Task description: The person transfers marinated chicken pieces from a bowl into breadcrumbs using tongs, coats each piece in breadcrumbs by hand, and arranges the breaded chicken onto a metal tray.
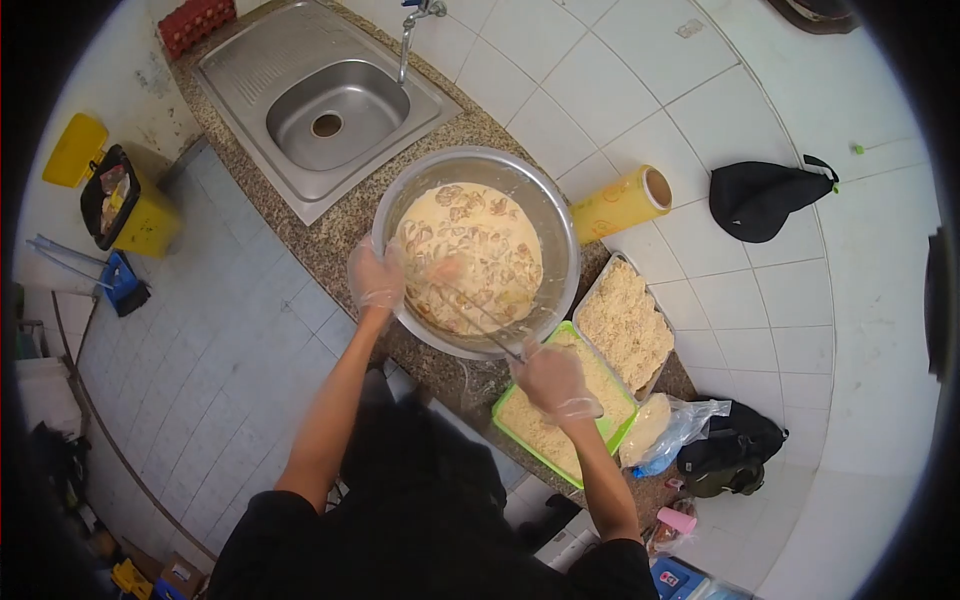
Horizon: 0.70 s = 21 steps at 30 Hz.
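A large metal bowl (562, 215) on the counter holds pieces in a creamy, pale orange liquid (500, 240). My left hand (377, 277), in a clear plastic glove, is at the bowl's left rim, its fingers closed over the edge. Gloved as well, my right hand (553, 378) is closed around the handle of a long metal utensil (485, 312). The utensil reaches over the near rim into the bowl, where its blurred end has a piece at it. Below my right hand lies a green tray (508, 420) of pale crumbs. Beyond it, a metal tray (668, 372) holds crumb-coated pieces.
A steel sink (340, 115) with a tap (408, 45) is set in the granite counter (300, 240). A yellow roll (620, 205) stands beside the bowl by the tiled wall. Plastic bags (685, 425) and a black bag (735, 440) lie past the trays. A yellow bin (150, 215) stands on the floor.
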Each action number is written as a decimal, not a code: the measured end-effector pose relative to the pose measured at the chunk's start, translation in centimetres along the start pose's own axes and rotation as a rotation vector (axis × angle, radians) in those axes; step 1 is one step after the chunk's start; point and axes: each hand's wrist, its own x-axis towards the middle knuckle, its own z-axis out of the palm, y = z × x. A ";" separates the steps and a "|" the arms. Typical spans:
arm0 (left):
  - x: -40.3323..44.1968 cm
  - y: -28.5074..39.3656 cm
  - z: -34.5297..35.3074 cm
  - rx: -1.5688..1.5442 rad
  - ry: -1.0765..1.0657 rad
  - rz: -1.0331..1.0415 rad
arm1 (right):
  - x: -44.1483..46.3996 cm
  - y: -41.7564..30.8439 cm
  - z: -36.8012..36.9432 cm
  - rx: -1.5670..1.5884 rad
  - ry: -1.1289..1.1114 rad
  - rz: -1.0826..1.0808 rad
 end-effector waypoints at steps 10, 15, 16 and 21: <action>-0.1 1.5 -0.8 -0.056 -0.012 -0.043 | 3.9 1.6 0.3 0.238 -0.172 0.167; 0.0 0.9 -0.6 -0.035 -0.030 -0.071 | 3.6 2.9 1.3 0.294 -0.069 0.136; 0.0 0.9 -0.6 -0.039 -0.029 -0.069 | 2.7 3.5 0.5 0.310 -0.045 0.105; -0.1 1.5 -0.8 -0.078 -0.023 -0.085 | -0.4 2.3 -3.3 0.364 0.044 0.186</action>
